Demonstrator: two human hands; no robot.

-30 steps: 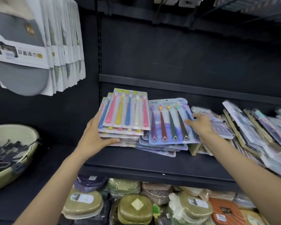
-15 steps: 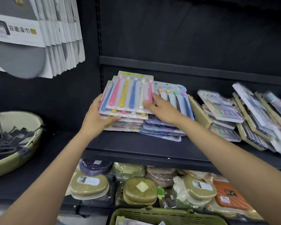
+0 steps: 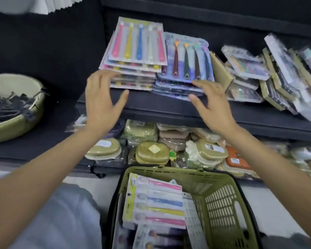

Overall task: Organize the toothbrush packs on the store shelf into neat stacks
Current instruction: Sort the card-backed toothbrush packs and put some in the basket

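Head view: both hands, left [image 3: 101, 103] and right [image 3: 211, 106], spread, empty, before toothbrush stacks [image 3: 133, 69]; green basket [image 3: 223, 200] below

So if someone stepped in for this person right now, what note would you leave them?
Left hand: open, fingers spread, by the front of the bright toothbrush stack; touch unclear.
Right hand: open, at the front edge of the blue toothbrush stack.
Done: those two stacks sit fairly neat, side by side on the shelf.
Left: the leaning packs on the right are a jumble; more packs wait in the green basket.
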